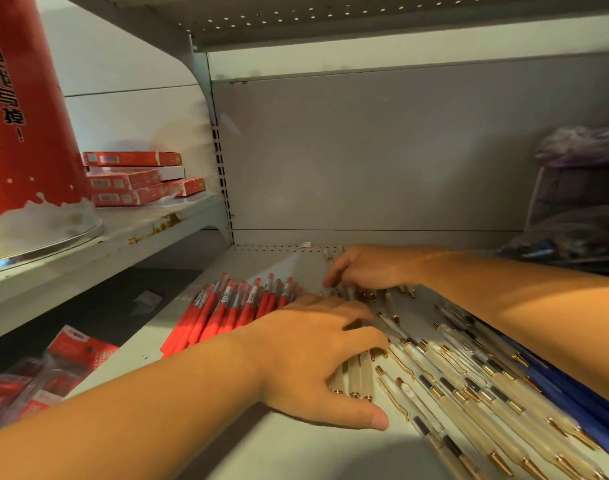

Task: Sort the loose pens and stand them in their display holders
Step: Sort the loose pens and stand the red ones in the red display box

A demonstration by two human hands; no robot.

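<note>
Sorting looks roughly half done. Red pens (233,310) are grouped in a row centre-left on the shelf (296,455), cream pens (469,386) fanned lower right, blue pens (580,407) along the right edge. Left hand (313,358) lies flat at centre, fingers spread, pressing a few cream pens. Right hand (365,268) is just behind, fingers curled down among pens; can't tell if it grips any. No holder in view, and nothing stood up yet.

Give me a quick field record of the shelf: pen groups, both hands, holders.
red pens: bunched flat on shelf, left of hands
cream pens: gold-trimmed, scattered flat, right side
blue pens: flat along right edge
left hand: fingers spread, pressing on cream pens
right hand: farther back, fingers curled onto pens; grip unclear
holders: none recognisable
</note>
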